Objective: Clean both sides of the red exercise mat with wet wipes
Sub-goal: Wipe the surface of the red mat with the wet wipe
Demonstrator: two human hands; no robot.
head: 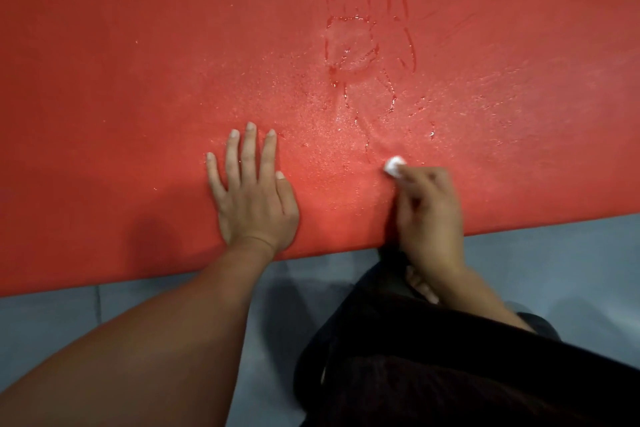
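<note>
1. Kneeling at the near edge of the red exercise mat, which lies flat on a grey floor and fills pretty much the whole upper part of my view.
2. My left hand is spread flat on the mat, palm down, fingers straight and fanned a little, thumb tucked in beside the palm. It sits just inside the near edge, with my wrist crossing over it.
3. My right hand is curled around a small wadded wet wipe. Only a white bit pokes out past my fingertips, and that bit touches the mat. The hand is a bit blurry, so I can't say exactly which fingers do the pinching.
4. The wipe is to the right of my left hand, near but apart from it, and also close to the near edge.
5. Wet streaks and beads shine on the mat beyond the wipe, including a roughly square wet outline with stripes above it. Fine droplets speckle the patch between my hands.
6. Dark clothing covers my lap at lower right.
</note>
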